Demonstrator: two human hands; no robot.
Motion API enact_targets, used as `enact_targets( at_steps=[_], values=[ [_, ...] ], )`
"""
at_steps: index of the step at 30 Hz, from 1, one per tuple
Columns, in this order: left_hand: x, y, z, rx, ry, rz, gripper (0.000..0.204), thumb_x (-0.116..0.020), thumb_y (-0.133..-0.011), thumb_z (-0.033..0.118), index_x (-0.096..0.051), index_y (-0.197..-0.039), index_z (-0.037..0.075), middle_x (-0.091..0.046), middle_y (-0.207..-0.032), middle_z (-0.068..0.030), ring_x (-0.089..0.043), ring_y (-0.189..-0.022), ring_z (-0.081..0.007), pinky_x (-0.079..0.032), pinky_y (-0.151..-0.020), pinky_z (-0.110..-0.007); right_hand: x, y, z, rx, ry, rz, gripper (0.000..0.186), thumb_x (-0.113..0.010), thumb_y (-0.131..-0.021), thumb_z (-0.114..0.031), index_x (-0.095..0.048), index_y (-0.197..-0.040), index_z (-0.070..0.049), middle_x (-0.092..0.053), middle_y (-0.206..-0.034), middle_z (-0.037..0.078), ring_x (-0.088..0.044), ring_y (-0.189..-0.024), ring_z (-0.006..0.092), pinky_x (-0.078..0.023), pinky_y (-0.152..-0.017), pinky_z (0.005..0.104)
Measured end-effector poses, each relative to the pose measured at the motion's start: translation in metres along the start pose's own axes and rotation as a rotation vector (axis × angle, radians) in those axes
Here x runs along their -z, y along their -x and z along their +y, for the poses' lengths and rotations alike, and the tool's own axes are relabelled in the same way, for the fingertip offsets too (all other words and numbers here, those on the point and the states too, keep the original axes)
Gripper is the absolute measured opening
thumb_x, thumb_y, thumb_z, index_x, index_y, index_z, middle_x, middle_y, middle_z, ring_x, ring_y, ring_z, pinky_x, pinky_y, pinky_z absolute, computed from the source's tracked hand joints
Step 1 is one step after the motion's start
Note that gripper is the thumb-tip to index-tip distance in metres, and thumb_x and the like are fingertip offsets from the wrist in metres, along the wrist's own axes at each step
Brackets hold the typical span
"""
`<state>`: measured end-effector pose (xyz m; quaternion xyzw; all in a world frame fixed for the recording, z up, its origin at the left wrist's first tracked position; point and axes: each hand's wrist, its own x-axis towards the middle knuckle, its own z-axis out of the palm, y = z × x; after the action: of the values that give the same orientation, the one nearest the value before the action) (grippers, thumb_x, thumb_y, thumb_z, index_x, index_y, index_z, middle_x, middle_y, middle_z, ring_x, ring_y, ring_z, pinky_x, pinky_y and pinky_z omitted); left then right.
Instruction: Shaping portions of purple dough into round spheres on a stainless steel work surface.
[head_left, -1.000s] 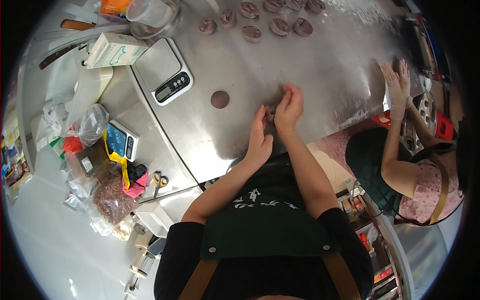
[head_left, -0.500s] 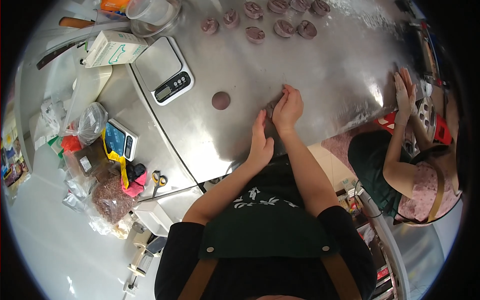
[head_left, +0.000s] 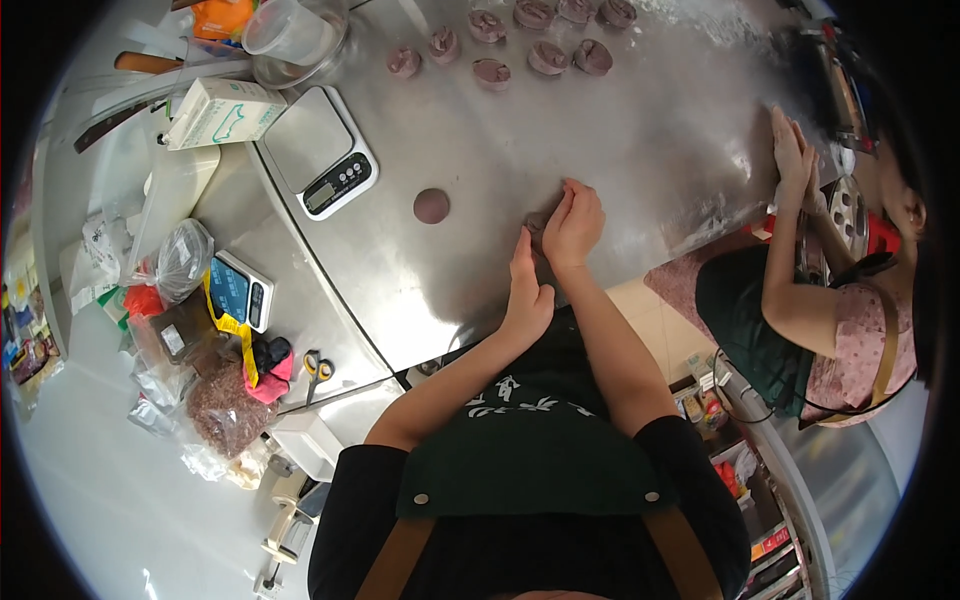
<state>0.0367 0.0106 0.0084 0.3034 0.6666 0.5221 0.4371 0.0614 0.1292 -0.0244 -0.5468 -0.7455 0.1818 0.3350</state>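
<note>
On the steel table, my right hand is cupped with curled fingers round a small purple dough piece, which it largely hides. My left hand has its fingers stretched out and lies against the near-left side of that piece. A round, smooth purple piece sits alone to their left. Several creased purple dough rounds stand in loose rows farther back on the table.
Left are a scale, carton, plastic tubs, smaller scale, bags and scissors. At the right, a co-worker has both hands together over the table edge, beside a perforated metal tray.
The view has shifted slightly, lowering the table in the picture. My hands keep nearly the same pose around the dough. The co-worker's hands and arms have shifted a little.
</note>
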Motion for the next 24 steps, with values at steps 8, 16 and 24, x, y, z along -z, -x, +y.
enact_targets(
  at_steps=[8, 16, 24],
  values=[
    [0.029, -0.042, -0.003, 0.056, 0.083, -0.064, 0.07, -0.038, -0.072, -0.013, -0.027, -0.14, -0.003, -0.033, -0.138, -0.0192, -0.038, -0.125, -0.0302, -0.032, -0.107, -0.038, -0.008, -0.003, 0.006, 0.073, 0.057, -0.062, 0.018, -0.053, -0.084, -0.007, -0.058, -0.101, -0.008, -0.059, -0.089, 0.009, -0.056, -0.082, 0.0301, -0.039, -0.069, 0.0417],
    [0.006, -0.003, 0.01, -0.003, -0.009, -0.033, 0.074, -0.035, -0.069, -0.013, -0.022, -0.142, -0.004, -0.03, -0.143, -0.0205, -0.025, -0.137, -0.0305, -0.022, -0.113, -0.039, 0.011, 0.008, -0.007, -0.093, -0.089, -0.059, 0.016, -0.051, -0.086, -0.006, -0.058, -0.099, -0.006, -0.061, -0.09, 0.01, -0.057, -0.083, 0.0305, -0.04, -0.071, 0.0426],
    [0.018, -0.027, -0.008, 0.038, 0.028, -0.045, 0.073, -0.037, -0.07, -0.011, -0.022, -0.142, -0.004, -0.031, -0.143, -0.0227, -0.031, -0.134, -0.0332, -0.023, -0.112, -0.04, 0.012, 0.014, 0.014, -0.011, -0.017, -0.099, 0.017, -0.049, -0.087, -0.007, -0.059, -0.101, -0.006, -0.062, -0.085, 0.01, -0.058, -0.079, 0.0309, -0.042, -0.069, 0.0426]
  ],
)
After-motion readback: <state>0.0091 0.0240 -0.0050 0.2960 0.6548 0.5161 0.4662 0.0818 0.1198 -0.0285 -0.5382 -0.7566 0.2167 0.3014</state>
